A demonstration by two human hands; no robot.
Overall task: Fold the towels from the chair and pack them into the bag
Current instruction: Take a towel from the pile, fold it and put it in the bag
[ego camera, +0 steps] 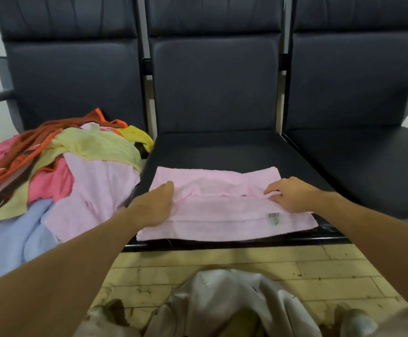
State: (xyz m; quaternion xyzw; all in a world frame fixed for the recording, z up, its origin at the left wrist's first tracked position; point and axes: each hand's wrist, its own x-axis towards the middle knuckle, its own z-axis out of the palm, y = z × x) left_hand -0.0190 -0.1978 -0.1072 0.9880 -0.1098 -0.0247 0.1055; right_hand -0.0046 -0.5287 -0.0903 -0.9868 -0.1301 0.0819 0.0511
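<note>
A row of three dark padded chairs [215, 81] stands against a pale wall over a yellowish tiled floor [319, 268]. The pale pink terry towel [222, 215] lies part-folded on the front half of the middle seat [222, 152], and a heap of loose towels in orange, yellow, pink, lilac and blue [59, 171] sits on the next seat at 9 o'clock. The right hand [293, 194] pinches a bunched fold at the towel's 3 o'clock edge. The left hand [156, 207] rests at its 9 o'clock edge with its fingers hidden, so I cannot tell whether they pinch or only press. The towel looks light, soft and limp. It should crease readily but sag if lifted by one point, so holding both ends of a fold seems best. The slick seat may let it slide. Pale grey crumpled fabric [222, 295] lies at 6 o'clock, and I cannot tell whether it is the bag.
</note>
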